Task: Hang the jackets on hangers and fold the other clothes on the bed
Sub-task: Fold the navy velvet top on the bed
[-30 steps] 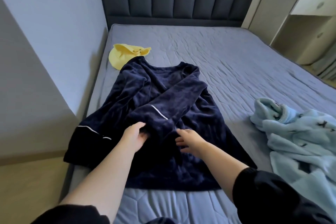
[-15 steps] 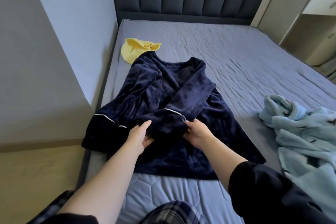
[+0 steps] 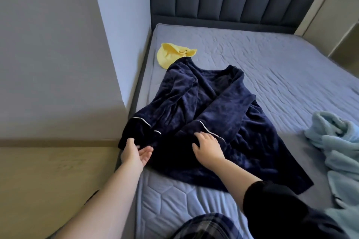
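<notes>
Pressing the navy top (image 3: 223,106) on the bed (image 3: 272,64), right hand (image 3: 208,146) flat, grip open, left hand (image 3: 136,152) grip open, touching a cuff (image 3: 134,130)

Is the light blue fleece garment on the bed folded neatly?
No: the light blue fleece garment lies in a crumpled, unfolded heap at the right side of the bed.
</notes>
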Action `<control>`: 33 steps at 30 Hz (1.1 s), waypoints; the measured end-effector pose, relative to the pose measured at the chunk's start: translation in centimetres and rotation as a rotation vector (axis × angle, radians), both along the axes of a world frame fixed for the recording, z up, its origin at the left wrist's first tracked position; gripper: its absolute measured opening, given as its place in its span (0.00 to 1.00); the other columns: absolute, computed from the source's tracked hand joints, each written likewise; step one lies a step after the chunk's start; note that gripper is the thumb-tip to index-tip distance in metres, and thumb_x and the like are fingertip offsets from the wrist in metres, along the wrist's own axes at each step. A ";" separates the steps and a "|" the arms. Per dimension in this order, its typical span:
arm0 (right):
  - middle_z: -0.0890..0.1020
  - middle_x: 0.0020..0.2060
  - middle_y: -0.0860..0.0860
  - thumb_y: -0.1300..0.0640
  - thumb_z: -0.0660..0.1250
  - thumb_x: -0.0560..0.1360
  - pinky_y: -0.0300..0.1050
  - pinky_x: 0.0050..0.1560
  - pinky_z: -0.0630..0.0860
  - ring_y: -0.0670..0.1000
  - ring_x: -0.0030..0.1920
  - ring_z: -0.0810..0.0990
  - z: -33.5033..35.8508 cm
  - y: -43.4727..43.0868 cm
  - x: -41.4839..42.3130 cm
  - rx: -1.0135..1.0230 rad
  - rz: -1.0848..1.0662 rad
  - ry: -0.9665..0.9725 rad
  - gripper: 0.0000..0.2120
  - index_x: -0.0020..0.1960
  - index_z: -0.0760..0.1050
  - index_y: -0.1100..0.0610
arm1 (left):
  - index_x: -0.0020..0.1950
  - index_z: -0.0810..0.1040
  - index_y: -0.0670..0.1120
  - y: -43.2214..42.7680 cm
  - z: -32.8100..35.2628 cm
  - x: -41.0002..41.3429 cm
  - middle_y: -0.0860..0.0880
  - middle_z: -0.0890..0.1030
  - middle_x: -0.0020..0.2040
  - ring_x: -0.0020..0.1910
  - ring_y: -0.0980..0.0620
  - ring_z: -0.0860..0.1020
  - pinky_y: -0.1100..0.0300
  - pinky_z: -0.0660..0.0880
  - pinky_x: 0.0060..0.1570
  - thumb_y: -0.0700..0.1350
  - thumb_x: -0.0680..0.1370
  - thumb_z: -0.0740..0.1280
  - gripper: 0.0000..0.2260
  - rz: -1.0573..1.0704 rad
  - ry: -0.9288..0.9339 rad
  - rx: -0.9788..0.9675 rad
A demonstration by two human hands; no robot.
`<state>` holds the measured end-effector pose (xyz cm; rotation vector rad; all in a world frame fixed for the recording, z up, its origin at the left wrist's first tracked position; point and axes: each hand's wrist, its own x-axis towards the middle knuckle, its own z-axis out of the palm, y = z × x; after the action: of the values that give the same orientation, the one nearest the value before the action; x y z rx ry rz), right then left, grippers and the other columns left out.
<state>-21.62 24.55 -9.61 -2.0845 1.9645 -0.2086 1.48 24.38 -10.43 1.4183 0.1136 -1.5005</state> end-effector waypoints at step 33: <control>0.81 0.54 0.57 0.40 0.64 0.76 0.50 0.47 0.76 0.57 0.53 0.79 4.5 -1.5 -2.4 0.448 -0.714 -1.262 0.24 0.60 0.74 0.59 | 0.60 0.79 0.48 0.8 3.4 -3.2 0.50 0.82 0.50 0.46 0.55 0.81 0.60 0.76 0.46 0.40 0.80 0.60 0.12 -1.044 -0.633 -0.472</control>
<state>-24.07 23.01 -5.08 -0.5408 1.5304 -0.8541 -1.77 25.16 -7.04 1.5332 -1.4622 -1.5817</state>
